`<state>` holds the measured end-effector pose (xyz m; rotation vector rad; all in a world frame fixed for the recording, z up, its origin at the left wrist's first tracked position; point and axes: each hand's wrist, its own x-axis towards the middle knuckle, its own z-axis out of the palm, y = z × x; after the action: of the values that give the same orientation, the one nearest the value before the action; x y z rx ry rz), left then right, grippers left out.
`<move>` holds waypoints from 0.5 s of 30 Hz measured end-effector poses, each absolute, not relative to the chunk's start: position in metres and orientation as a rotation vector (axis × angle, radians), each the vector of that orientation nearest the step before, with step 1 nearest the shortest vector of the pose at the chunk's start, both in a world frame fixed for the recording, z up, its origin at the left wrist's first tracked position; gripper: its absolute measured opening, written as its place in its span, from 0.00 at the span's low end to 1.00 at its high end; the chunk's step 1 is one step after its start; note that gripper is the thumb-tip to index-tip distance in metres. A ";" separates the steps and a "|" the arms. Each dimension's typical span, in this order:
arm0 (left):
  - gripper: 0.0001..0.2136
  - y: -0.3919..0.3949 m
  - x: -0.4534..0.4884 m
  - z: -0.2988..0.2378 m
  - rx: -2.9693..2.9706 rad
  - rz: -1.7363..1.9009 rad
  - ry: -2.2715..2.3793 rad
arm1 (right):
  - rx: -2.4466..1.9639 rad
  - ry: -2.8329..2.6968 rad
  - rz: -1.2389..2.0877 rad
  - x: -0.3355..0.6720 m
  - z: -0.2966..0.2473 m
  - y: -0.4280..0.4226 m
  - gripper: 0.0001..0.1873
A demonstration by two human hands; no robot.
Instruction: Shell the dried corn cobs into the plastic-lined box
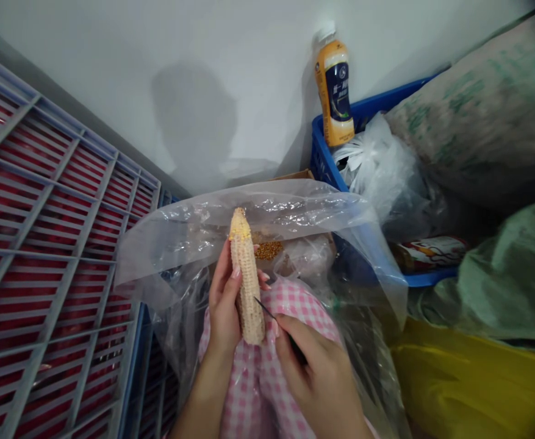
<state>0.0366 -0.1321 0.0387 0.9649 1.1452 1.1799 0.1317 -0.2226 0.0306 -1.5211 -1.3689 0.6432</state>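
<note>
My left hand [227, 305] is wrapped round a corn cob [247, 280], which stands almost upright over my lap. Most of the cob is bare and pale; some yellow kernels cling near its narrow top. In my right hand [310, 360] is a thin, dark pointed tool [265, 308], its tip touching or very close to the lower right side of the cob. The fist hides most of its handle, so its exact kind is unclear. A clear plastic bag [175, 244] spreads open around my lap, and loose corn kernels [268, 250] lie beyond the cob.
Stacked plastic crates [43, 244] rise on the left. At the right, a blue basket [324, 164] holds a yellow bottle [335, 91] and a knotted white bag [381, 164]. A large printed sack [482, 103] leans behind, and yellow material [473, 378] lies lower right.
</note>
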 end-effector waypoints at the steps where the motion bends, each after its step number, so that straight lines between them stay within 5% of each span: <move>1: 0.25 -0.132 0.037 0.039 0.963 1.182 1.144 | -1.518 -1.376 0.660 0.132 0.030 -0.223 0.11; 15: 0.25 -0.134 0.034 0.035 1.002 1.177 1.129 | -1.532 -1.386 0.696 0.135 0.037 -0.223 0.11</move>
<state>0.0341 -0.1338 0.0348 1.0017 1.1287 1.1772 0.1354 -0.2233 0.0369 -1.5316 -1.3862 0.6955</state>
